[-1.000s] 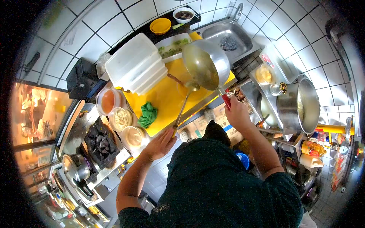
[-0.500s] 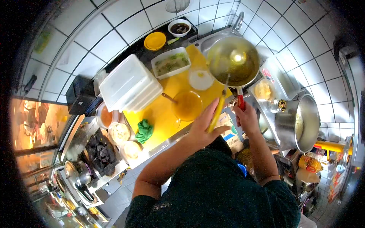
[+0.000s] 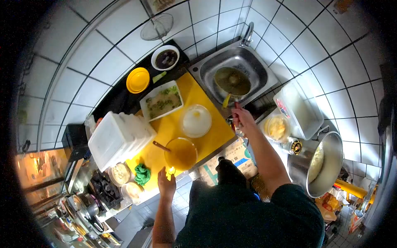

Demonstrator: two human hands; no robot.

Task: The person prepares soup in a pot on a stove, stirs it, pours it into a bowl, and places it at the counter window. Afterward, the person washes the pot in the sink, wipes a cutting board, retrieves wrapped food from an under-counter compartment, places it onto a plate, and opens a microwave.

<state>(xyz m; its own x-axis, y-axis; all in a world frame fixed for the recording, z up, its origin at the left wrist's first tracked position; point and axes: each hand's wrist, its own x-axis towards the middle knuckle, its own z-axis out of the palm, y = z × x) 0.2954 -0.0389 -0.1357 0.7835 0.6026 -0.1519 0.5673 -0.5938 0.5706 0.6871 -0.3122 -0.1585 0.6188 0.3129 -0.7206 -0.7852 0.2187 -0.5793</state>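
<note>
My right hand [image 3: 244, 120] is wrapped round the red handle of a frying pan [image 3: 232, 79], which sits low over the sink basin with a dark, shiny film inside. A yellow-handled utensil [image 3: 226, 100] rests in the pan, its handle sticking out over the near rim. My left hand [image 3: 166, 184] has its fingers apart at the handle of a clear jug [image 3: 181, 153] of orange-brown liquid. A brown-handled utensil [image 3: 160, 145] leans in the jug. Behind it, a round translucent lid [image 3: 196, 120] lies on the yellow board [image 3: 215, 136].
Stacked white containers [image 3: 120, 138] stand left of the jug, near a green cloth [image 3: 142, 174]. A white dish with greens [image 3: 162, 100] sits behind. The steel sink [image 3: 258, 62] fills the back corner. A large steel pot [image 3: 331, 165] stands at right.
The pan has gone down into the sink area. My left hand has let go of the yellow-handled utensil and moved left to the jug handle. The view has shifted.
</note>
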